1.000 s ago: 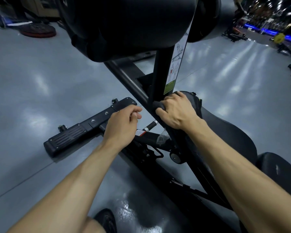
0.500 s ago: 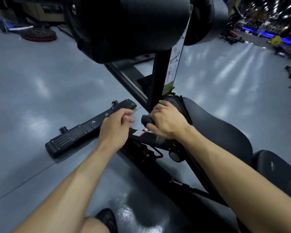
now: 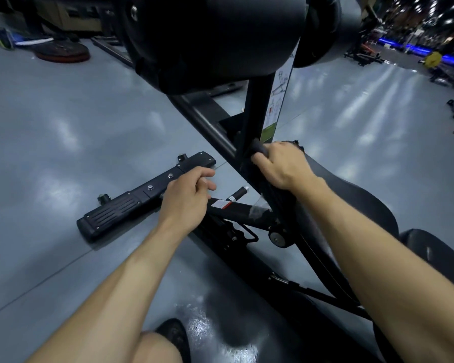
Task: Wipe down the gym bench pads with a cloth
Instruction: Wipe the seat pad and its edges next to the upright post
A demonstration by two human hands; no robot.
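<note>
since half a second back, my right hand (image 3: 281, 166) has slid up the front edge of the seat pad (image 3: 351, 195), from down by the black lever to the foot of the upright post (image 3: 254, 121), and my left hand (image 3: 186, 197) has barely shifted. right grip is closed around a dark cloth (image 3: 260, 150), a bunched fold of it poking out past my knuckles and pressed against the post where the pad's nose meets it. the cloth is nearly the same black as the pad, so i cannot tell where its lower edge ends. left grip is curled, thumb against fingertips, hovering just above the frame tube with the red and white sticker (image 3: 222, 204); i cannot tell whether it pinches anything or touches the tube. a chrome-tipped pin (image 3: 237, 193) sticks out between my two hands. overhead sit two black roller pads (image 3: 207, 40), one on each side of the post, which carries an instruction label (image 3: 275, 106). a ribbed black footplate (image 3: 142, 197) lies on the grey floor (image 3: 50, 127) to the left. a second bench pad (image 3: 435, 252) shows at the right edge.
</note>
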